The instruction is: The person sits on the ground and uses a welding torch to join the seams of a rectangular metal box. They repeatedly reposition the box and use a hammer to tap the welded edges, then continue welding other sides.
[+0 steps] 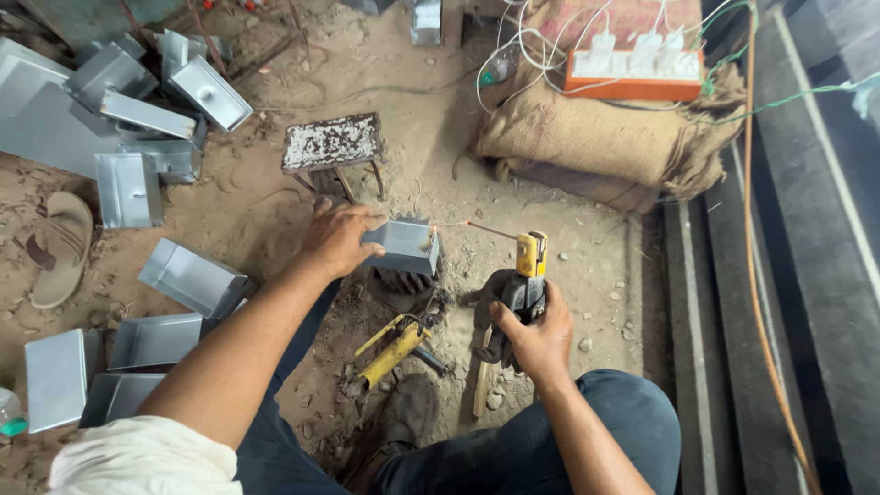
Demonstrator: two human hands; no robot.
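Metal box (403, 246) sits pinned under my left hand (337, 236) so it stays steady, while my right hand (536, 341) grips the welding holder (524, 275) tight, its rod (490, 229) touching the box's corner.

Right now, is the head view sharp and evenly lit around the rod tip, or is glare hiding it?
Head view: soft, even daylight, faint shadows, no glare at the rod tip; left hand on the metal box and right hand are sharp; wide-lens bending shows at the frame edges.
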